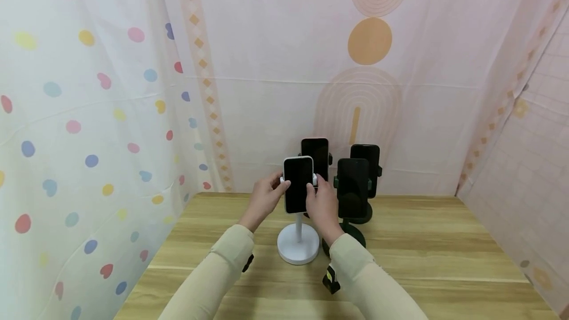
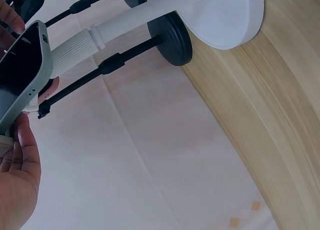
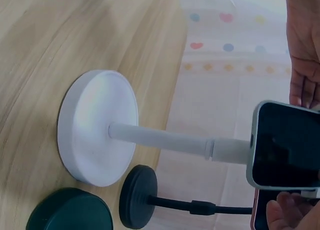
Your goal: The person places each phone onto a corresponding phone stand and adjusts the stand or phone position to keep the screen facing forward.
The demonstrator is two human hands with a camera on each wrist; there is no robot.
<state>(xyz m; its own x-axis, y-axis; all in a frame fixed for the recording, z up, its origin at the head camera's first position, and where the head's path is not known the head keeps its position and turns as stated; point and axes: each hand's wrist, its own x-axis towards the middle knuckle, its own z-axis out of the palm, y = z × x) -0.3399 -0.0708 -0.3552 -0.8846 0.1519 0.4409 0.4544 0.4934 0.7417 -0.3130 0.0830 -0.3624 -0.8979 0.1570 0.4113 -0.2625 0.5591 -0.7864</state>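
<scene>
A phone with a dark screen and pale rim [image 1: 298,186] sits upright in the clamp of a white phone stand [image 1: 298,248]. On its left edge, my left hand [image 1: 265,195] has the thumb over the front and the fingers bent behind, by the white clamp arm. My right hand [image 1: 323,206] grips the opposite edge the same way, thumb on the screen side. The left wrist view shows the left hand [image 2: 21,175] at the phone's side; in the right wrist view the right hand's fingers [image 3: 290,210] curl at the lower edge. The clamp's back is mostly hidden.
Close on the right, a dark green stand holds a phone [image 1: 353,189]. Two more phones on dark stands, one phone [image 1: 314,151] behind the white stand and another phone [image 1: 371,154] at back right, stand near the curtain [image 1: 266,127]. All stand on a wooden table [image 1: 426,251].
</scene>
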